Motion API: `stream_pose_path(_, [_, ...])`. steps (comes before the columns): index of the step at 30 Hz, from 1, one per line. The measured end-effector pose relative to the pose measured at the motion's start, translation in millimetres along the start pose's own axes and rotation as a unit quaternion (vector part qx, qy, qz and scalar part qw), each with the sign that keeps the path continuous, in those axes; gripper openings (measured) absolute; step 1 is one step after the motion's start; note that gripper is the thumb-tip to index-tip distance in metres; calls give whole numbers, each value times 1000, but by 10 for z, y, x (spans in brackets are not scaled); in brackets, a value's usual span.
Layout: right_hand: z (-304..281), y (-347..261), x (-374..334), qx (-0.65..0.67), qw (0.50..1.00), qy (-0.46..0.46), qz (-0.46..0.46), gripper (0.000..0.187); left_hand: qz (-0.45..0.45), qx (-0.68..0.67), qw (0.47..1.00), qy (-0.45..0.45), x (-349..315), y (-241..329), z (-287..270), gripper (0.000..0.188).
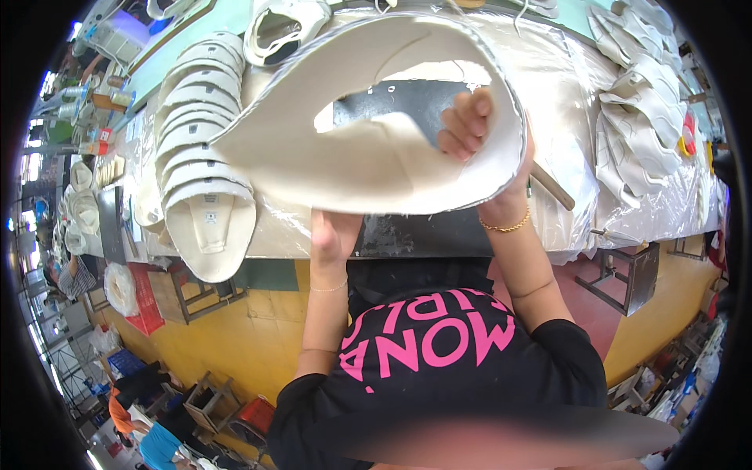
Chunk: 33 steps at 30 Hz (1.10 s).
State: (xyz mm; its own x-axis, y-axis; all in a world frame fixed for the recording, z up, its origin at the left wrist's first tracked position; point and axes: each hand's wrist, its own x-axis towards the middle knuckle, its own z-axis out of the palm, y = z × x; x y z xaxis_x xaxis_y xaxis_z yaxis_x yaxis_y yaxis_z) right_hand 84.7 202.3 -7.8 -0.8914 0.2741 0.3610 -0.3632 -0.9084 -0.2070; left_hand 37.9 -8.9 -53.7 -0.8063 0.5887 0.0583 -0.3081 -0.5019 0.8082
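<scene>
A cream-white shoe upper (313,168) is held up close before me, its wide opening facing me and its pointed end to the left. My right hand (468,124) grips its right end, the fingers curled inside the opening and the palm behind the wall. At the lower edge, my left hand (334,233) is raised against the upper; most of its fingers are hidden behind the material. Beneath lies a dark board (392,235) on the plastic-covered table (560,86). A tool's wooden handle (553,186) shows just right of my right wrist.
A long overlapping row of uppers (207,176) lies at the left, reaching past the table's front edge. More uppers (638,125) are piled at the right. Another upper (283,30) sits at the far side. Stools (627,274) stand below, with a red crate (143,298) at the left.
</scene>
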Motion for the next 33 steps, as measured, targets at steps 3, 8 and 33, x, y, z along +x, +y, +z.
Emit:
stream_pose_path(3, [-246, 65, -135, -149, 976, 112, 116, 49, 147, 78, 986, 24, 140, 155, 212, 104])
stream_pose_path(8, [-585, -489, -409, -974, 189, 67, -107, 40, 197, 131, 970, -52, 465, 351, 221, 61])
stream_pose_path(33, [-254, 10, -303, -891, 441, 37, -102, 34, 75, 368, 926, -46, 920, 198, 449, 42])
